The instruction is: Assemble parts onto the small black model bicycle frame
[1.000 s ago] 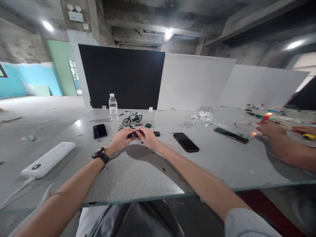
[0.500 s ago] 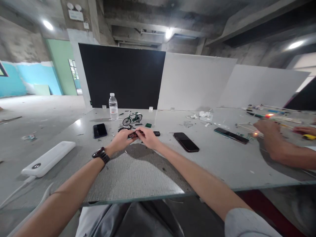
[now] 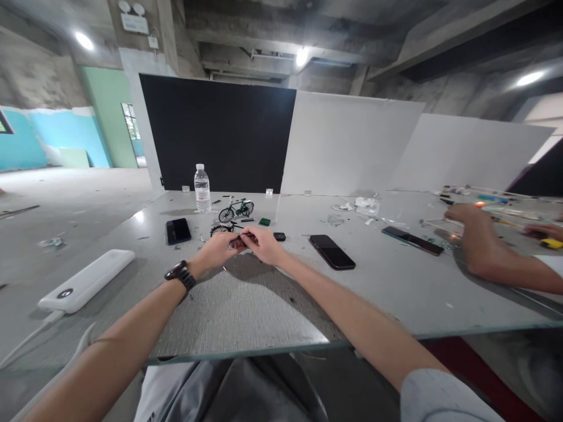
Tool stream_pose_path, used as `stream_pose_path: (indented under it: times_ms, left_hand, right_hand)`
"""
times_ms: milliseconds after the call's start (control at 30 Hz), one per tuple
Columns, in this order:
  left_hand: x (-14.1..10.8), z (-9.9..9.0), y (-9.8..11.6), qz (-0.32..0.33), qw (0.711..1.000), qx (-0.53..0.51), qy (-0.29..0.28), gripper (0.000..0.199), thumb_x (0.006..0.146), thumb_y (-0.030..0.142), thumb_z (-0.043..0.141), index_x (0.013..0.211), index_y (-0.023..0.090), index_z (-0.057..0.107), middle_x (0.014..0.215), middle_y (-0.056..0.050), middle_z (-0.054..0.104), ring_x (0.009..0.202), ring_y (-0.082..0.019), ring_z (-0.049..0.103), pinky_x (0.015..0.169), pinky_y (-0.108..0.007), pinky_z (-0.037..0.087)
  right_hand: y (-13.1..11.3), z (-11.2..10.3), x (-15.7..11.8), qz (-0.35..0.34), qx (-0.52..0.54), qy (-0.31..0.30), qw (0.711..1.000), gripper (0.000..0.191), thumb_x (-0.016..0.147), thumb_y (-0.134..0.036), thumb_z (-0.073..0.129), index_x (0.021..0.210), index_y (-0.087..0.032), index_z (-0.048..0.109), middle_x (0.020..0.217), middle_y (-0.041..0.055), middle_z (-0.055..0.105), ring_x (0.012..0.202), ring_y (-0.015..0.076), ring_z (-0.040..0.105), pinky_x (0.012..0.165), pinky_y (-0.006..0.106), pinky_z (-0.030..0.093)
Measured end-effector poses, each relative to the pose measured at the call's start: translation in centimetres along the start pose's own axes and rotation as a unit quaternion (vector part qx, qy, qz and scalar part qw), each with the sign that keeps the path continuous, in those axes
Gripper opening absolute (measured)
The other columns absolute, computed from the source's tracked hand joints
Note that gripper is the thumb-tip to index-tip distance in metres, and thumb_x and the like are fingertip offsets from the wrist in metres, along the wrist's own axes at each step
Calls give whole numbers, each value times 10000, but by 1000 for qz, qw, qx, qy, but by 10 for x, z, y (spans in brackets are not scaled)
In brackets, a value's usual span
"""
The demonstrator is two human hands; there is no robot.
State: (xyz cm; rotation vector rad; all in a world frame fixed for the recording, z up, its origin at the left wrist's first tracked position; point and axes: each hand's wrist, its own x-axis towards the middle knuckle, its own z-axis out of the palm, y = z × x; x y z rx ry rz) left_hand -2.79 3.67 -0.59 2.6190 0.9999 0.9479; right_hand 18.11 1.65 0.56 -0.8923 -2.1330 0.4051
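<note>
Bare concrete ceiling and beams hang over a grey, speckled table [image 3: 246, 305] with a glassy front edge; black and white flat boards stand behind it.

From the head camera, my left hand [image 3: 216, 251], a dark watch [image 3: 179, 275] on its wrist, and my right hand [image 3: 265, 245] meet fingertip to fingertip just this side of the small green model bicycle [image 3: 236, 210]. Both are pinched narrow around a small dark part [image 3: 238, 239], thin and too tiny to make out in detail. Just left of my hands and nearer than the green bicycle lies a dark wheel-and-frame piece [image 3: 220, 229]. Behind and left of the bicycle stands a clear plastic water bottle [image 3: 202, 189]. A glossy black phone [image 3: 178, 231] lies left of the bicycle, a second slab-like phone [image 3: 332, 252] to its right and nearer me, and a small black block [image 3: 279, 237] just right of my right hand. A smooth white power bank [image 3: 86, 281] with rounded ends rests far left of it. Far right, another person's hand [image 3: 468, 225] lies on the table.

Against a second ago, my hands keep the same pinch in the same spot; the other person's hand has lowered the glowing orange stick it held up and reached further along the table.
</note>
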Motion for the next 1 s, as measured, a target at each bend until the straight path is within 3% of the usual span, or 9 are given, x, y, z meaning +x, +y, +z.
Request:
stream_pose_path:
  times_ms: [1000]
  left_hand:
    - [0, -4, 5, -43, 995, -7, -85, 239, 907, 339, 622, 750, 163, 661, 720, -35, 676, 681, -179, 583, 640, -293, 348]
  right_hand:
    - [1, 10, -4, 16, -49, -48, 998, 157, 1070, -250, 552, 1066, -195, 699, 994, 73, 785, 859, 206, 699, 761, 294, 461]
